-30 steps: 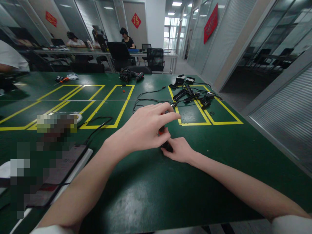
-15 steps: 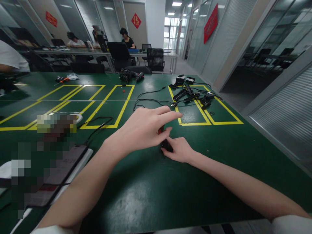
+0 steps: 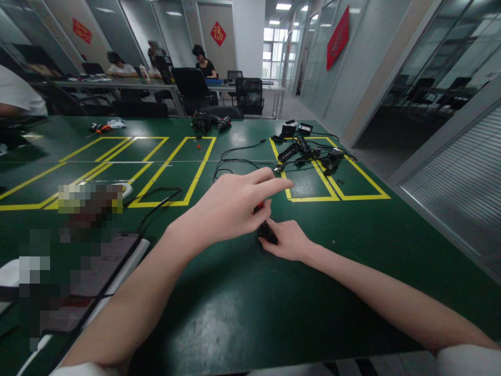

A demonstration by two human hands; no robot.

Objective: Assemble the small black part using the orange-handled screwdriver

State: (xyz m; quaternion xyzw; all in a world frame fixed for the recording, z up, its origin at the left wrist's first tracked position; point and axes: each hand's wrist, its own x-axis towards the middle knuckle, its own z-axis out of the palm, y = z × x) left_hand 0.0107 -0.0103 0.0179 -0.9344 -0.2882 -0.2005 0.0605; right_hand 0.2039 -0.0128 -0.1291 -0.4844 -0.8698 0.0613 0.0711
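Observation:
My left hand (image 3: 237, 203) is held above the table, thumb and fingers closed round a small red part (image 3: 259, 207), with the index finger stretched out past it. Most of what it grips is hidden behind the fingers, so I cannot tell its kind. Just below and to the right, my right hand (image 3: 290, 240) rests at the table top and pinches a small black object (image 3: 267, 234) between thumb and fingers. The red part sits right above the black object; whether they touch is hidden.
On the green table (image 3: 352, 261), a pile of black cables and devices (image 3: 307, 151) lies at the far right within yellow tape. A coiled black cord (image 3: 201, 121) is at the back. A blurred-out device (image 3: 105, 261) lies left. People sit beyond.
The thumb of my left hand has shifted slightly left and curled in against the red part. My right hand and the black object stay in place.

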